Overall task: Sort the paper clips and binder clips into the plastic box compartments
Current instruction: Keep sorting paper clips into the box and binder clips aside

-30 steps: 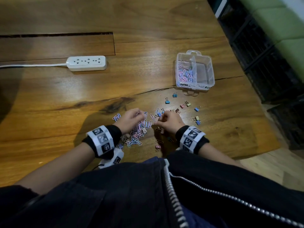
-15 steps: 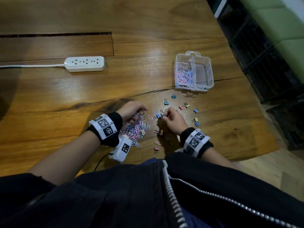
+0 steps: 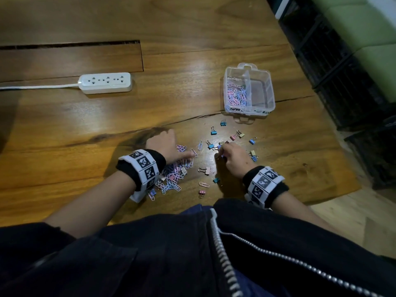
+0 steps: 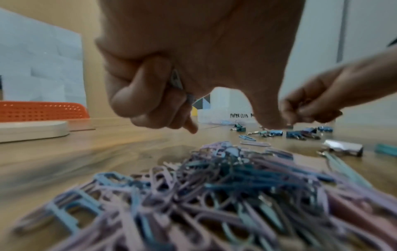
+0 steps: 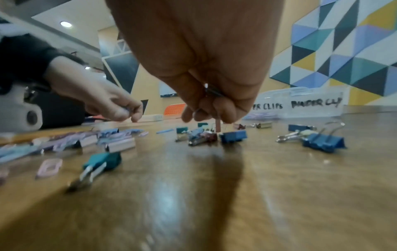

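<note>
On the wooden tabletop [image 3: 64, 129] both hands work low among scattered clips, the left hand [image 3: 165, 144] curled round gathered paper clips [image 4: 177, 81], the right hand [image 3: 232, 156] pinching some too, likely collecting handfuls for the plastic box [image 3: 249, 105] beyond.

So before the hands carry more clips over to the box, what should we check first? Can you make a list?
1. Plastic box open, lid off: ok.
2. Compartments labelled: ok; the right wrist view shows "binder clip" beside "clips".
3. Paper-clip side holds only paper clips: ok as far as the head view shows; the other side looks bare.
4. Left hand holding clips: ok; curled fingers trap something thin, the kind cannot be told.
5. Right hand holding clips: ok; fingers pinch small metal pieces, the kind cannot be told.
6. Kinds already separated on the table: not ok; binder clips lie against the paper-clip pile.
</note>
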A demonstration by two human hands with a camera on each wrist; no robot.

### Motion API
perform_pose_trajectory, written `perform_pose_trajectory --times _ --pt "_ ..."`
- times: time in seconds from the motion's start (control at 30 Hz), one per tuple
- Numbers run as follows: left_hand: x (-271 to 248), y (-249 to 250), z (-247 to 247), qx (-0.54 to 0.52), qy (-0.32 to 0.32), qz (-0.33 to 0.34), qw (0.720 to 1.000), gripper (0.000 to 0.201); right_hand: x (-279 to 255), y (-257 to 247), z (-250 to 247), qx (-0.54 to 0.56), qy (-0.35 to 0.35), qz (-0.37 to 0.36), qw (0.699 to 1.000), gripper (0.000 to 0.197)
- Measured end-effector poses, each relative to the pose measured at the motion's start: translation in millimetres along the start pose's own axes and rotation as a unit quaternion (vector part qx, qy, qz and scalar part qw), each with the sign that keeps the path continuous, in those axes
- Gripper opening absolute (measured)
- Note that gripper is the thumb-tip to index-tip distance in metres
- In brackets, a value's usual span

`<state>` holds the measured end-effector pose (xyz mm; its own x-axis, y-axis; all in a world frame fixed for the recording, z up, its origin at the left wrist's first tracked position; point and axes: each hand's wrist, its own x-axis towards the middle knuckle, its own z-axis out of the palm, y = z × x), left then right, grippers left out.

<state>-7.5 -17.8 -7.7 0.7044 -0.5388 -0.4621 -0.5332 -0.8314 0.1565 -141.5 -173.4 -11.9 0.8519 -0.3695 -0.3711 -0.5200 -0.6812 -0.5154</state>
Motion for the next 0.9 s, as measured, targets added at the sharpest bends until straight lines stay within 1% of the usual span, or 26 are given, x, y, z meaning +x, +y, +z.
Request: perform_pose_trajectory --times 0.03,0.07,0.1,0.17,0.2,0.23,0.27,0.3,0.37,0.4,0.43,0.47,0.53,0.57,0.63,0.7,0.73,0.77,0.8,0.87,0.9 --pt "-1 1 1 0.019 -0.005 -0.003 1.000 0.092 2 1 -1 0.036 0.025 0.005 0.999 0.024" --pt "-1 3 3 0.034 -0.010 -0.003 0.999 0.097 6 1 -3 0.092 0.036 0.013 0.995 0.025" --pt "-1 4 6 0.043 -0.016 -0.001 0.999 0.098 9 -1 -4 0.157 0.027 0.024 0.987 0.028" --pt "-1 7 10 0.049 -0.025 0.010 0.998 0.088 15 -10 -6 0.279 -0.030 0.041 0.959 0.032" --pt "-1 10 12 0.050 -0.026 0.018 0.998 0.080 18 -15 -7 0.327 -0.062 0.050 0.942 0.032" --pt "-2 11 14 0.052 -0.026 0.027 0.998 0.071 20 -20 -7 0.351 -0.086 0.057 0.931 0.032" --pt "-3 13 15 0.054 -0.028 0.037 0.997 0.062 24 -25 -7 0.346 -0.099 0.060 0.931 0.032" --pt "-4 15 17 0.056 -0.029 0.047 0.997 0.055 26 -30 -6 0.309 -0.100 0.058 0.944 0.030" --pt "-7 17 18 0.064 -0.031 0.067 0.995 0.046 33 -40 -2 0.159 -0.066 0.033 0.985 0.020" --pt "-8 18 18 0.068 -0.032 0.074 0.994 0.043 35 -44 1 0.086 -0.049 0.019 0.995 0.017" --pt "-9 18 18 0.071 -0.033 0.078 0.994 0.042 37 -47 4 0.037 -0.042 0.009 0.998 0.019" --pt "-9 17 18 0.069 -0.036 0.080 0.994 0.041 39 -49 8 0.010 -0.039 0.004 0.999 0.021" --pt "-8 13 17 0.041 -0.043 0.080 0.995 0.040 41 -52 15 -0.014 -0.034 -0.011 0.999 0.023" --pt "-7 10 16 0.008 -0.050 0.080 0.996 0.039 41 -53 18 -0.021 -0.034 -0.019 0.999 0.025" --pt "-7 5 9 -0.107 -0.070 0.076 0.989 0.032 41 -54 22 -0.024 -0.043 -0.032 0.998 0.031" --pt "-8 0 1 -0.246 -0.092 0.059 0.963 0.023 38 -54 24 -0.034 -0.057 -0.037 0.997 0.042" --pt "-8 -2 -3 -0.318 -0.108 0.041 0.941 0.020 37 -53 25 -0.044 -0.064 -0.040 0.996 0.044" --pt "-8 -6 -6 -0.390 -0.130 0.021 0.911 0.020 35 -53 25 -0.055 -0.069 -0.046 0.995 0.043" --pt "-7 -8 -8 -0.463 -0.152 0.002 0.873 0.021 34 -53 26 -0.066 -0.071 -0.055 0.994 0.039" --pt "-6 -12 -13 -0.598 -0.186 -0.019 0.779 0.025 33 -53 27 -0.091 -0.075 -0.069 0.991 0.031" --pt "-5 -13 -14 -0.649 -0.198 -0.021 0.735 0.025 32 -53 26 -0.105 -0.081 -0.072 0.989 0.030"
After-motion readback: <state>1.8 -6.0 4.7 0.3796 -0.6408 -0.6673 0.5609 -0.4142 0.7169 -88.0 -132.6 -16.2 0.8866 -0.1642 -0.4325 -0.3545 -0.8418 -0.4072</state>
